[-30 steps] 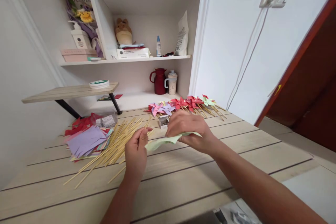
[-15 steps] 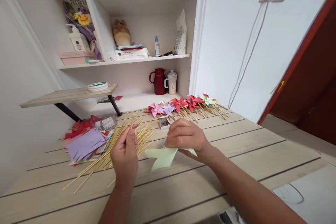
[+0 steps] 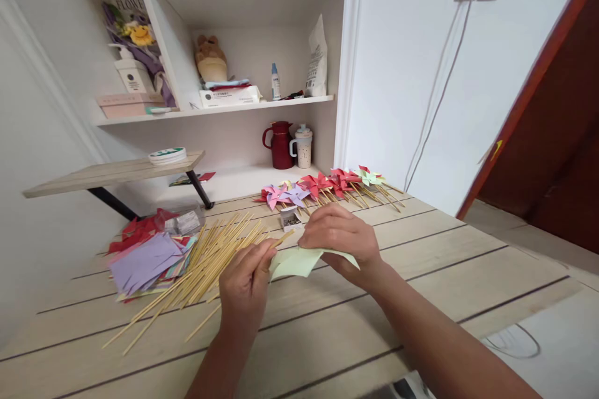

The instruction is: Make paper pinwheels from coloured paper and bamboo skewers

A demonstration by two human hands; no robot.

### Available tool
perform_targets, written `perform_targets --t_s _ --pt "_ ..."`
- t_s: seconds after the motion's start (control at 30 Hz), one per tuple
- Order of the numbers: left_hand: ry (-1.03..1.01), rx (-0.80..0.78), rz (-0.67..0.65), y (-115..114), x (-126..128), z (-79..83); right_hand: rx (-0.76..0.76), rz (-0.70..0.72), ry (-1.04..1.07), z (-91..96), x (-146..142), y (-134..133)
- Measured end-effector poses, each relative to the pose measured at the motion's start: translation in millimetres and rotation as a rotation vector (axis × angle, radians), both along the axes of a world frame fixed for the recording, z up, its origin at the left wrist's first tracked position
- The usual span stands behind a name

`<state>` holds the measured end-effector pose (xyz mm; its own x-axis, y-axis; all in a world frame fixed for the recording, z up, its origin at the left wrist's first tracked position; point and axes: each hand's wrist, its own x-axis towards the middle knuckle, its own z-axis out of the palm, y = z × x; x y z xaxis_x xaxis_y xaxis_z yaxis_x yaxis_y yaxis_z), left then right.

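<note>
Closed around a thin wooden stick [image 3: 283, 238], my left hand [image 3: 246, 280] holds it with the tip pointing right. My right hand [image 3: 341, 243] grips a pale green paper pinwheel [image 3: 299, 260] from above, its cut blades hanging below the fingers. The stick's tip is close to the pinwheel's centre; I cannot tell if they touch. Just behind my hands stands a small open box [image 3: 291, 220] of tiny metal pins. Loose wooden sticks [image 3: 206, 268] lie in a heap left of my left hand.
Finished pinwheels [image 3: 318, 184] in red, pink, purple and green lie in a row at the table's back. Cut paper sheets [image 3: 145, 265] are stacked at the left, beside a small raised shelf [image 3: 116, 171]. A red jug [image 3: 281, 146] and a cup [image 3: 304, 148] stand behind.
My left hand has moved right, away from the stick heap, bringing the stick up to the green pinwheel. The pinwheel in my right hand has tilted slightly. The view has shifted a little.
</note>
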<state>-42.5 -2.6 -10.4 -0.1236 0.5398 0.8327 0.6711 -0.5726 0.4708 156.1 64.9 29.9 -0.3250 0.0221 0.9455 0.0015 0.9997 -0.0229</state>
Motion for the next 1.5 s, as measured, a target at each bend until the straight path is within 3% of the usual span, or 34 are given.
perform_targets --t_s 0.17,0.53,0.97,1.17,1.5 --pt "0.061 0.064 0.017 -1 3 2.3 0.015 0.014 0.013 -0.3 1 0" --pt "0.034 0.029 -0.014 -4 4 -1.3 -0.033 0.081 0.053 -8.5 -8 2" --pt "0.006 0.112 0.162 -3 2 0.8 -0.043 0.137 0.025 -10.7 -11 3" --pt "0.062 0.202 0.152 -4 4 2.1 -0.057 0.142 0.02 -11.2 -11 4" --pt "0.001 0.172 0.189 -6 5 2.2 -0.056 0.155 0.017 -10.3 -11 5"
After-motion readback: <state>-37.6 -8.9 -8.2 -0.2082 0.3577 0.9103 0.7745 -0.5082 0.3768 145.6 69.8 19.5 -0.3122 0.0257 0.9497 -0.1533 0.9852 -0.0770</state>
